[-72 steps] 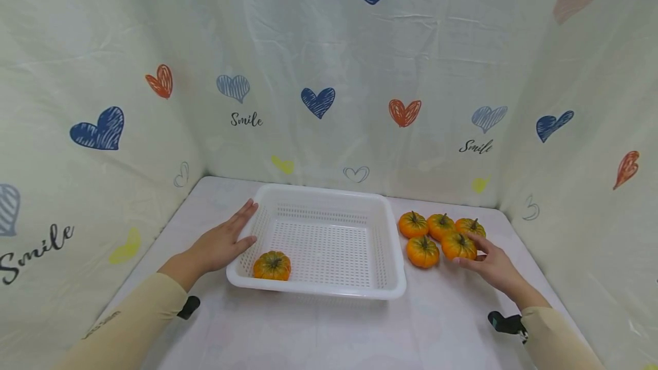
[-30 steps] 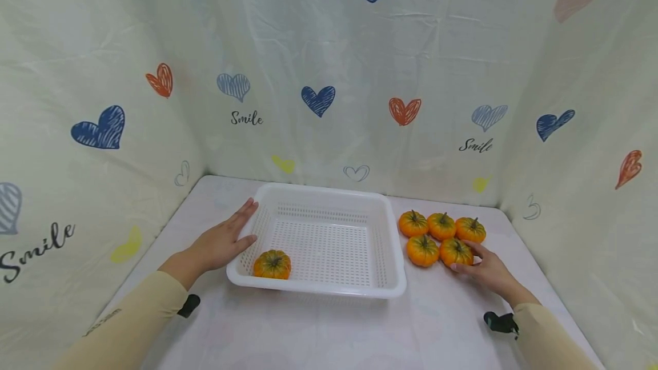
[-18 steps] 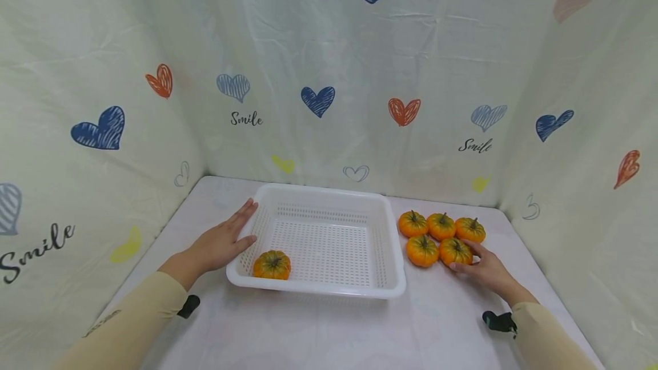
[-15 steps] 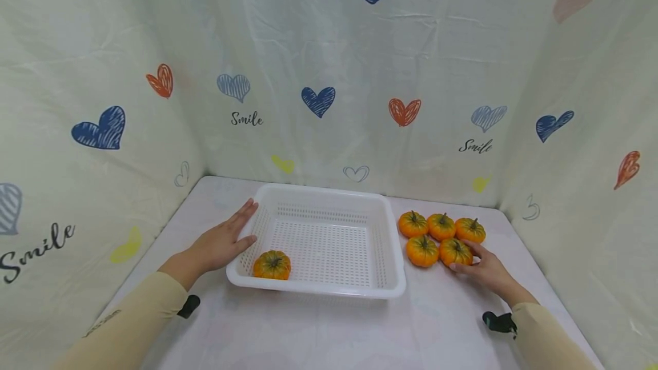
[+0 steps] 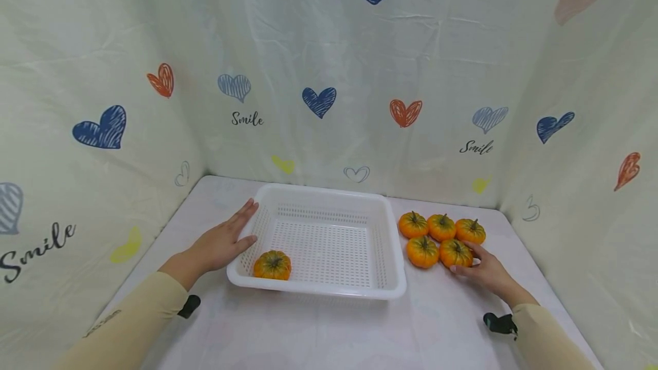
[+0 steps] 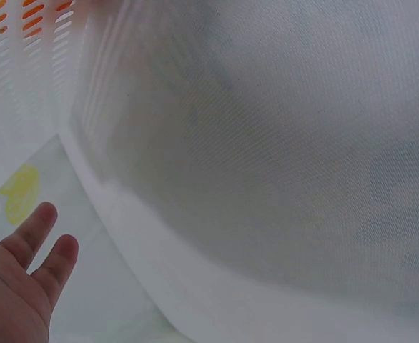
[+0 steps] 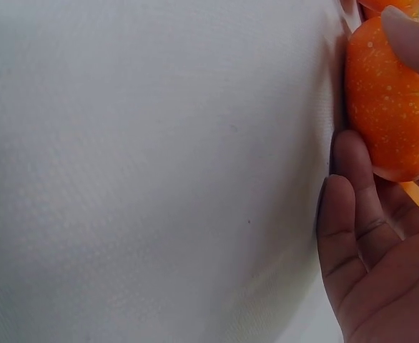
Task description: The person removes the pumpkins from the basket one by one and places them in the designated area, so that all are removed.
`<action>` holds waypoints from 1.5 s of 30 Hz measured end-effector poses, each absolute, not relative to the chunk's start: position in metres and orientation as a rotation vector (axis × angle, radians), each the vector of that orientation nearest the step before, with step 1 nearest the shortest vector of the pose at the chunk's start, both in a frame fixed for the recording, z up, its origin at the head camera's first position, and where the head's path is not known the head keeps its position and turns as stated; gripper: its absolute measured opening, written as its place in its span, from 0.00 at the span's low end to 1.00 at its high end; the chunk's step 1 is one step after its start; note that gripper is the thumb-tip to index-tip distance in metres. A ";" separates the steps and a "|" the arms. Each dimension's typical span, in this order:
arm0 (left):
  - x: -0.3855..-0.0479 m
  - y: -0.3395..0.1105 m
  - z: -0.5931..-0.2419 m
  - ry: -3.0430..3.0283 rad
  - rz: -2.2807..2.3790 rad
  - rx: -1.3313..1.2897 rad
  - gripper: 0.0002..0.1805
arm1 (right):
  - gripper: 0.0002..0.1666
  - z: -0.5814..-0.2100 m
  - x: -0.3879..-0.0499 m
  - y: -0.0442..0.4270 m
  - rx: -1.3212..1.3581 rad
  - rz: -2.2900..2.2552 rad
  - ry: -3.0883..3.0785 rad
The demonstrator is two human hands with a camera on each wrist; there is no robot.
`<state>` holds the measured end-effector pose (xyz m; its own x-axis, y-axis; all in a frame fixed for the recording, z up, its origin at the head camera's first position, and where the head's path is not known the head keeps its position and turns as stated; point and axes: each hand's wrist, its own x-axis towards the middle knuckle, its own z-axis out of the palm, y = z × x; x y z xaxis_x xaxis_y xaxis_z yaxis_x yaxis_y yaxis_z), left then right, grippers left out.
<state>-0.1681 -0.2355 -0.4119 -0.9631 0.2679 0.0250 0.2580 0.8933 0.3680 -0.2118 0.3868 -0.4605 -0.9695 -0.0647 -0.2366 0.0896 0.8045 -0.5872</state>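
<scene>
My right hand (image 5: 488,272) holds a small orange-and-green pumpkin (image 5: 455,253) by its right side, thumb at the front and fingers behind. In the right wrist view, the thumb and fingers curl round this pumpkin (image 7: 392,107), which sits on the tabletop. Several more pumpkins (image 5: 422,252) stand close around it, in two rows right of the white plastic basket (image 5: 319,289). My left hand (image 5: 216,245) rests with straight fingers on the basket's left rim. One pumpkin (image 5: 272,265) lies inside the basket, in its near left corner.
A white cloth covers the table (image 5: 308,336). Pale curtains (image 5: 329,56) printed with hearts and "Smile" enclose its back and both sides. The basket's perforated wall (image 6: 31,64) shows in the left wrist view.
Since the earliest frame, my right hand has brought its pumpkin slightly down and left, into the front row. During the last second it stays put. My left hand and the basket have not moved.
</scene>
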 end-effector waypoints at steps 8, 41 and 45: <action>-0.168 -0.233 -0.410 3.026 0.594 0.416 0.42 | 0.65 -0.455 -0.205 0.387 0.025 -0.957 2.709; -0.169 -0.235 -0.413 3.030 0.596 0.423 0.42 | 0.52 -0.301 -0.252 0.230 -0.730 -0.864 2.794; -0.168 -0.234 -0.412 3.030 0.589 0.412 0.42 | 0.53 -0.296 -0.259 0.194 -0.790 -0.868 2.742</action>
<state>-0.1678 -0.2341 -0.4118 -0.9646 0.2627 0.0228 0.2521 0.8935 0.3716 -0.2586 0.1941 -0.2964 -0.8478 -0.5302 0.0075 -0.4380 0.6923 -0.5735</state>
